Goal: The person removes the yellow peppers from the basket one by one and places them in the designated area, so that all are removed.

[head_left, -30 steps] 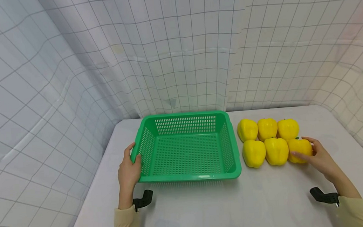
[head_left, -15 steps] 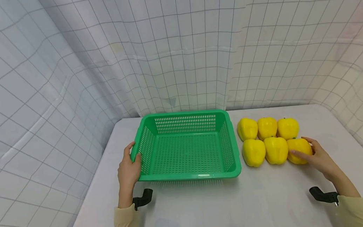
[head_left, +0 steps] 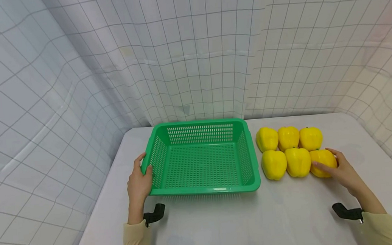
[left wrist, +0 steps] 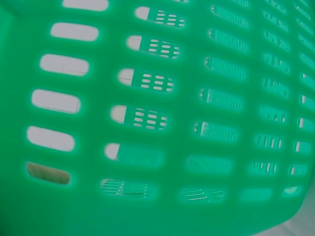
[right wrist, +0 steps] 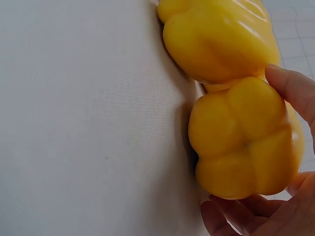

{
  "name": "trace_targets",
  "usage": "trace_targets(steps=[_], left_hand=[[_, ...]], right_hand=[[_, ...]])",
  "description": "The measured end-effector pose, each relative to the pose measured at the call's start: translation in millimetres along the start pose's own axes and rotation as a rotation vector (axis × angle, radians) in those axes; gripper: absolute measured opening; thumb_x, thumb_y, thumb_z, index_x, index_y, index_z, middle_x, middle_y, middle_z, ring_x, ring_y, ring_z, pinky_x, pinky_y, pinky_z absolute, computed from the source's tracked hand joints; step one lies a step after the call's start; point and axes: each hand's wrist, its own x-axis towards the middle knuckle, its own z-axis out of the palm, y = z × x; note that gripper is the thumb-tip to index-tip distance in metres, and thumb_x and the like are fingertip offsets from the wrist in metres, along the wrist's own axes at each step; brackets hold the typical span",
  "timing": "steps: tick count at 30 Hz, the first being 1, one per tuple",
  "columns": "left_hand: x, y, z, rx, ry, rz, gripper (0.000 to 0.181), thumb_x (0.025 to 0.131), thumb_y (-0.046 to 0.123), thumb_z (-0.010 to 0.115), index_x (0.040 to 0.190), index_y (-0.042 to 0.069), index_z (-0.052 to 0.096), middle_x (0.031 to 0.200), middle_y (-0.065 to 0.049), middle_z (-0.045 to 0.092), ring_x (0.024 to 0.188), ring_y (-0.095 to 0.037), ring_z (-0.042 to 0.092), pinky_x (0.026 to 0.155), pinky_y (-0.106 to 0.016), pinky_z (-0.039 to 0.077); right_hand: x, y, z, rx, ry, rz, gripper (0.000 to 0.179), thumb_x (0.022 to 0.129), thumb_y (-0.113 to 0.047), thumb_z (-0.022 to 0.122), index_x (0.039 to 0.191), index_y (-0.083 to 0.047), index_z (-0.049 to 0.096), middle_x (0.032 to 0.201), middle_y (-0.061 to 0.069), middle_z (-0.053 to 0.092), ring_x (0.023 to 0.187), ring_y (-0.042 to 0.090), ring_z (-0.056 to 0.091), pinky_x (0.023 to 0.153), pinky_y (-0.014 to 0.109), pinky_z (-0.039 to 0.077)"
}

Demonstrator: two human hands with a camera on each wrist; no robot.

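A green plastic basket [head_left: 202, 167] with slotted walls stands on the table, nothing inside it. My left hand [head_left: 139, 183] grips its left rim, thumb on the inner side. In the left wrist view the slotted basket wall [left wrist: 172, 132] fills nearly everything and hides the hand. Several yellow bell peppers sit right of the basket in two rows. Around the front row's rightmost bell pepper [head_left: 324, 163] my right hand [head_left: 346, 171] curls, thumb on its near left side. The right wrist view shows this bell pepper [right wrist: 241, 142] between thumb and fingers, beside a neighbouring pepper [right wrist: 221, 39].
Close against the basket's right side are two peppers, one behind [head_left: 267, 139] and one in front [head_left: 274, 165]. White gridded curtains [head_left: 191, 62] surround the white table [head_left: 240, 225] at the back and sides. A black wrist-camera mount [head_left: 347, 212] juts inward from the right wrist.
The pepper in my right hand has shifted slightly left, toward its neighbour, and the right wrist has edged left too. My left hand and the basket stay put.
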Motion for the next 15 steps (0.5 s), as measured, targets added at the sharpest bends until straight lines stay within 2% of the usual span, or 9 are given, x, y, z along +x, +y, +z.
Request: trace_targets(steps=[7, 15], left_hand=[[0.0, 0.0, -0.1, 0.003, -0.001, 0.0, 0.049, 0.099, 0.021, 0.048, 0.146, 0.017, 0.036, 0.079, -0.021, 0.06, 0.05, -0.025, 0.048, 0.042, -0.034, 0.033], [-0.1, -0.7, 0.2, -0.004, -0.005, -0.001, 0.049, 0.099, 0.021, 0.047, 0.146, 0.017, 0.035, 0.083, -0.022, 0.061, 0.051, -0.026, 0.049, 0.042, -0.034, 0.033]], right_hand=[[-1.5, 0.3, 1.5, 0.017, -0.005, 0.008, 0.094, 0.096, -0.05, 0.048, 0.146, 0.008, -0.008, 0.143, 0.042, 0.004, 0.125, 0.056, 0.017, 0.095, 0.07, 0.021], [-0.1, 0.0, 2.1, 0.048, 0.002, 0.012, 0.094, 0.096, -0.051, 0.044, 0.145, 0.01, -0.009, 0.142, 0.043, 0.005, 0.126, 0.055, 0.016, 0.096, 0.069, 0.018]])
